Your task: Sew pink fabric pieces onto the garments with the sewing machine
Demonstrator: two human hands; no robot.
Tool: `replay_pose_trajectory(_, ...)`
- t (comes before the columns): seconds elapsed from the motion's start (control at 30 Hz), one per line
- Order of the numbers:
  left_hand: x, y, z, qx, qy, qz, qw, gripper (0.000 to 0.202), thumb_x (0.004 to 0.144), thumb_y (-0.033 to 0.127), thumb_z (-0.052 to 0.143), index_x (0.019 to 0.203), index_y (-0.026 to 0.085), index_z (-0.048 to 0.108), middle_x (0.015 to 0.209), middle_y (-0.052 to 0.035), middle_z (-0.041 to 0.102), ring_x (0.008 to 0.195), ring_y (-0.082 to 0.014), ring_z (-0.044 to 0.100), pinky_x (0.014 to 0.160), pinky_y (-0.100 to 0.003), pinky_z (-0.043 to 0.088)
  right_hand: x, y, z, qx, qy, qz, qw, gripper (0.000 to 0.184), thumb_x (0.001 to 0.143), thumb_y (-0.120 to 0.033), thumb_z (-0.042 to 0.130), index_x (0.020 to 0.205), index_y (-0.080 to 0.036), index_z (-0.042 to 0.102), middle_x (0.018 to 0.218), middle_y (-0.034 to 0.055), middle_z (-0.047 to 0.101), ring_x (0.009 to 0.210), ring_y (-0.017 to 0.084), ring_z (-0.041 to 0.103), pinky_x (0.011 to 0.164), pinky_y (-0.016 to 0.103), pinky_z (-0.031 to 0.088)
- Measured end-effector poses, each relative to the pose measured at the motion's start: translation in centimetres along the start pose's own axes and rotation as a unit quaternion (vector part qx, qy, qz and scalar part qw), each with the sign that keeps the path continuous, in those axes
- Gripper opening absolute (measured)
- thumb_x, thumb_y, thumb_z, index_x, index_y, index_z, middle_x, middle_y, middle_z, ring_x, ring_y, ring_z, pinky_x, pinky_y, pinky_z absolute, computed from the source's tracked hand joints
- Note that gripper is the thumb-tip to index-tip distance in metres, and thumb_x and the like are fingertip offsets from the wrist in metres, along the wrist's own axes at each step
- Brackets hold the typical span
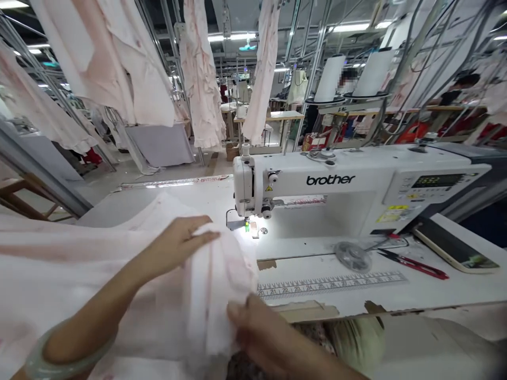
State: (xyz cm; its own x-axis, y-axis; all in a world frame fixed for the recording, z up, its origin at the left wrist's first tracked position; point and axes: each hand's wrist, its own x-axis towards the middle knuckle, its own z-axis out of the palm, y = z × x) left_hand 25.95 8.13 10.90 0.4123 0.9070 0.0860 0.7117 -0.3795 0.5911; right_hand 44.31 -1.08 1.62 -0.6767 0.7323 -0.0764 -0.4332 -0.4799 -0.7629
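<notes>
A pale pink garment (79,264) lies bunched over the left half of the sewing table. My left hand (180,240) rests on top of it with fingers stretched toward the needle, pressing the cloth flat. My right hand (253,322) pinches the garment's near edge at the table front, thumb up against the fabric. The white Brother sewing machine (328,182) stands just right of my hands, its lit presser foot (247,227) a short way beyond the cloth's edge. A pale green bangle (51,364) sits on my left wrist.
A measuring tape strip (332,282) is stuck along the table front. Red thread snips (415,264) and a phone (455,248) lie at the right, with a round metal disc (352,256) between. Pink garments (130,63) hang overhead; thread cones (330,76) stand behind the machine.
</notes>
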Motion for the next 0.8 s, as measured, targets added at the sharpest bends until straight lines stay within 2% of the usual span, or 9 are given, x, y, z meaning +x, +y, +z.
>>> replay_pose_trajectory(0.1,1.1,-0.2,-3.2,0.094,0.182,-0.023,0.978,0.044,0.089,0.058,0.048,0.077,0.017,0.059,0.063,0.0039,0.052,0.059,-0.0119,0.049,0.054,-0.022,0.034,-0.7,0.7,1.1,0.035,-0.031,0.047,0.998,0.063,0.045,-0.037,0.096,0.097,-0.018,0.066,0.085,-0.0001,0.067,0.088,0.02,0.066,0.085,0.03,0.05)
replay_pose_trajectory(0.17,2.1,-0.5,-4.6,0.169,0.26,-0.052,0.949,0.049,0.092,0.059,0.041,0.082,0.015,0.059,0.067,0.0033,0.053,0.063,-0.0121,0.05,0.057,-0.021,0.035,-1.0,-0.6,1.6,0.054,-0.052,0.039,0.996,0.059,0.045,-0.034,0.095,0.094,-0.017,0.067,0.084,-0.0001,0.067,0.084,0.019,0.066,0.082,0.026,0.05)
replay_pose_trajectory(0.27,3.6,-2.0,-4.5,0.282,0.198,-0.114,0.932,0.06,0.097,0.059,0.025,0.096,0.011,0.06,0.08,-0.0016,0.06,0.077,-0.0183,0.059,0.065,-0.025,0.04,-1.1,-3.7,0.9,0.105,0.022,-0.008,0.994,0.06,0.061,-0.04,0.089,0.11,-0.016,0.064,0.094,0.005,0.068,0.08,0.017,0.066,0.078,0.027,0.051)
replay_pose_trajectory(0.37,4.6,-4.8,-2.2,0.316,0.073,-0.146,0.935,0.047,0.086,0.056,0.049,0.091,0.012,0.066,0.081,-0.008,0.067,0.079,-0.0261,0.065,0.071,-0.035,0.047,-1.5,-4.9,-1.4,0.092,0.138,-0.018,0.986,0.072,0.066,-0.039,0.086,0.125,-0.014,0.055,0.102,0.0086,0.066,0.081,0.017,0.065,0.076,0.027,0.052)
replay_pose_trajectory(0.43,4.7,-6.2,-0.4,0.317,0.035,-0.143,0.937,0.033,0.077,0.043,0.062,0.088,0.013,0.069,0.086,-0.0132,0.07,0.081,-0.0318,0.066,0.075,-0.044,0.049,-2.0,-4.4,-3.4,0.04,0.191,0.006,0.981,0.085,0.067,-0.038,0.086,0.138,-0.019,0.043,0.108,0.0074,0.063,0.083,0.016,0.064,0.072,0.025,0.051)
replay_pose_trajectory(0.53,4.8,-6.4,1.9,0.314,0.04,-0.089,0.944,0.032,0.082,0.024,0.052,0.107,0.012,0.067,0.124,-0.0223,0.061,0.116,-0.041,0.055,0.096,-0.059,0.04,-2.9,-3.5,-5.8,-0.06,0.175,0.028,0.982,0.1,0.069,-0.038,0.084,0.149,-0.03,0.023,0.118,0.0057,0.055,0.084,0.014,0.061,0.069,0.026,0.052)
replay_pose_trajectory(0.63,5.4,-4.5,3.7,0.267,0.021,0.01,0.963,0.041,0.087,0.014,0.042,0.124,0.016,0.06,0.143,-0.0141,0.05,0.134,-0.0302,0.042,0.111,-0.049,0.031,-2.6,-4.3,-7.0,-0.219,0.109,-0.027,0.969,0.079,0.081,-0.031,0.069,0.149,-0.029,0.029,0.116,0.0064,0.056,0.087,0.015,0.06,0.076,0.03,0.051)
replay_pose_trajectory(0.7,6.2,-3.3,5.1,0.219,-0.013,0.067,0.973,0.041,0.089,0.014,0.043,0.127,0.02,0.058,0.135,-0.0087,0.058,0.127,-0.0233,0.05,0.108,-0.038,0.038,-1.7,-5.6,-7.5,-0.419,0.072,-0.083,0.901,0.058,0.088,-0.02,0.055,0.144,-0.026,0.041,0.11,0.0071,0.061,0.093,0.017,0.06,0.081,0.032,0.048)
replay_pose_trajectory(0.8,7.3,-3.1,7.1,0.16,-0.04,0.11,0.98,0.03,0.087,0.021,0.054,0.116,0.023,0.063,0.115,-0.0057,0.067,0.111,-0.0229,0.058,0.097,-0.036,0.045,0.5,-7.5,-8.1,-0.721,-0.017,-0.163,0.673,0.05,0.09,-0.004,0.045,0.139,-0.015,0.048,0.096,0.0091,0.065,0.092,0.021,0.058,0.08,0.034,0.046)
